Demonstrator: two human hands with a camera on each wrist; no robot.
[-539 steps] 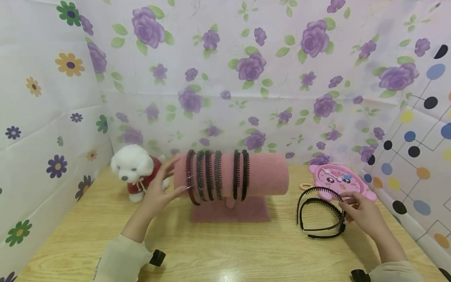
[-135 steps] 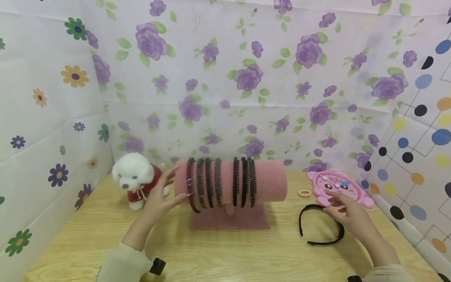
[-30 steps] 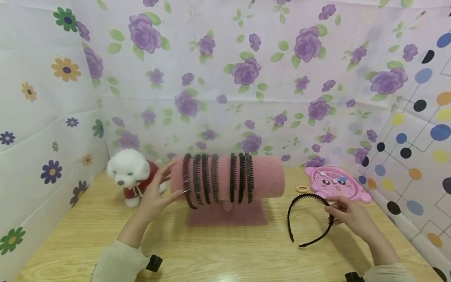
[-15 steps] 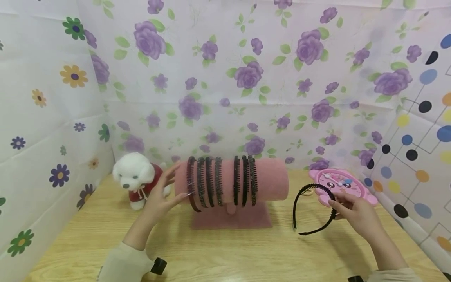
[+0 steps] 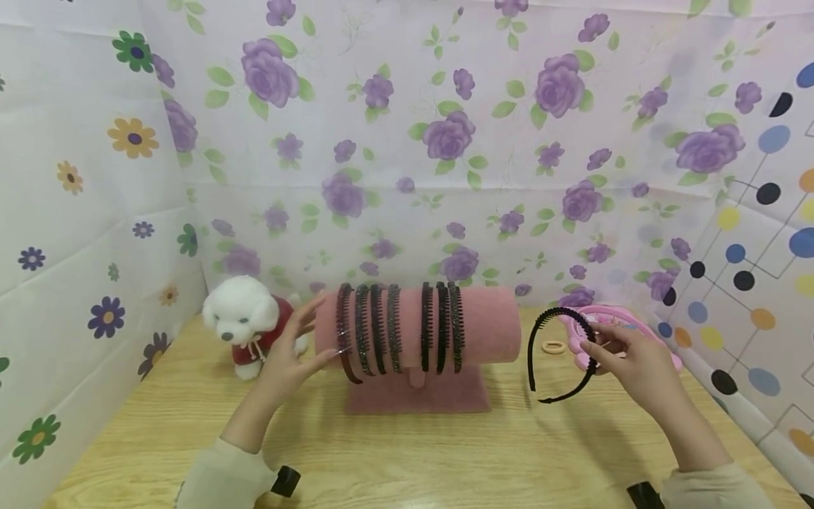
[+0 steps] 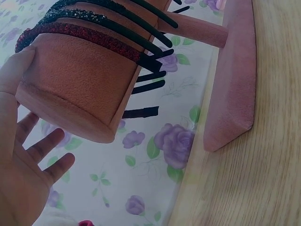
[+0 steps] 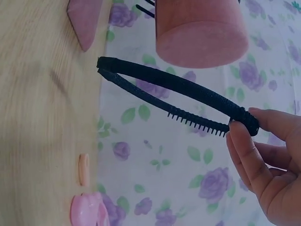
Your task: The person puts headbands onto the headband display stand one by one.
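Note:
In the head view, my right hand (image 5: 636,360) pinches a black toothed headband (image 5: 533,353) by one side and holds it above the table. The right wrist view shows the thumb and fingertips on this headband (image 7: 174,84), its two ends pointing away. My left hand (image 5: 282,353) touches the left end of a pink velvet headband stand (image 5: 486,325). In the left wrist view, the thumb lies on the roll near a dark red glittery headband (image 6: 89,37), and the other visible fingers are fairly straight. Several black headbands (image 5: 426,329) sit around the roll, with a gap among them.
A white plush dog (image 5: 238,311) in red stands behind my left hand. A pink cartoon clock (image 5: 668,357) lies behind my right hand, partly hidden by it. Beside the clock is a small beige ring (image 5: 553,346). Flowered cloth hangs behind the wooden table (image 5: 407,459).
Since 18 seconds ago, another black glittery headband has come onto the roll's right part. The last headband from the table has been picked up by my right hand and raised. My left hand stays put.

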